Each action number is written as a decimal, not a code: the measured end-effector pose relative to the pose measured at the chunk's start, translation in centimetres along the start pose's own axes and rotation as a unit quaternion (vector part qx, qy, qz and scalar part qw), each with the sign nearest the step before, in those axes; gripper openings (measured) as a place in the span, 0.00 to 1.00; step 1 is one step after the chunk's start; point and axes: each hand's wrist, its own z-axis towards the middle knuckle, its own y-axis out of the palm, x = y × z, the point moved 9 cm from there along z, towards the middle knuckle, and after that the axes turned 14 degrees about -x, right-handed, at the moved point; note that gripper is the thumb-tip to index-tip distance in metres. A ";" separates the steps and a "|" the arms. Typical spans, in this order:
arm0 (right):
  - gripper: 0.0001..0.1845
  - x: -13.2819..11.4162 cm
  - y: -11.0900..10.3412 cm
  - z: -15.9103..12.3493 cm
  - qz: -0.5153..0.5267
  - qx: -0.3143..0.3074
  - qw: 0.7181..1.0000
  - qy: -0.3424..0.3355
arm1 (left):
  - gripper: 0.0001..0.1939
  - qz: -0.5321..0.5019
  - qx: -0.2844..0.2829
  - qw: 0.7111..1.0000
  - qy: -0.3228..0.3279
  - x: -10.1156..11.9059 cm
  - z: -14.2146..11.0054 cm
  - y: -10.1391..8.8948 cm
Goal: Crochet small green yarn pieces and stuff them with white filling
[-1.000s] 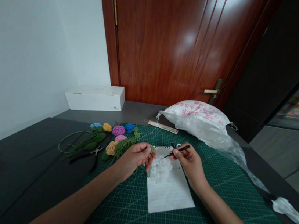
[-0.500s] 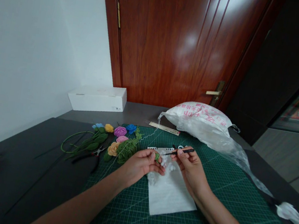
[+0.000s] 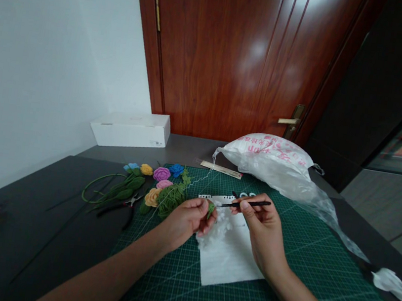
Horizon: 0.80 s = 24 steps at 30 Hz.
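My left hand [image 3: 185, 220] pinches a small green crocheted piece [image 3: 210, 209] between thumb and fingers. In my right hand [image 3: 262, 229] is a slim black tool [image 3: 259, 204], held like a pen. Its thin tip points left and meets a bit of white fluff at the green piece; whether it goes inside I cannot tell. Beneath the hands, a loose heap of white fibre stuffing [image 3: 216, 233] lies on a white sheet of paper [image 3: 229, 269] with punched holes along its far edge.
A green cutting mat [image 3: 316, 256] covers the tabletop. Left are green yarn [image 3: 171, 200], crocheted flowers [image 3: 161, 174], black-handled pliers [image 3: 130, 208] and green stems [image 3: 112, 195]. Behind lie a ruler [image 3: 221, 169], a white box [image 3: 130, 133] and a large plastic bag [image 3: 271, 153]. Scissor handles [image 3: 247, 195] show past the paper.
My right hand has shifted slightly right and the black tool lies more level. My left fingers have curled in closer around the green piece. The view has tilted slightly.
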 end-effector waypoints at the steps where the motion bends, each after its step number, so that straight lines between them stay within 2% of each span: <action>1: 0.10 0.0 0.0 0.0 -0.001 0.000 1.000 0.002 | 0.24 0.003 0.003 1.000 0.000 0.1 0.0 0.0; 11: 0.10 -0.4 0.3 -0.1 -0.041 -0.013 0.999 0.006 | 0.22 0.029 -0.012 0.999 -0.005 0.5 0.0 0.8; 17: 0.07 -0.9 0.2 -0.2 -0.092 -0.013 0.996 -0.012 | 0.20 -0.005 -0.035 0.999 -0.041 0.6 -0.3 1.4; 21: 0.03 -2.4 1.0 -0.4 -0.174 -0.059 0.980 -0.075 | 0.18 -0.047 -0.061 0.995 -0.064 0.1 -0.5 1.7; 24: 0.05 -3.9 2.7 -1.0 -0.236 -0.130 0.949 -0.162 | 0.17 -0.062 -0.073 0.993 -0.072 -0.5 -0.5 1.9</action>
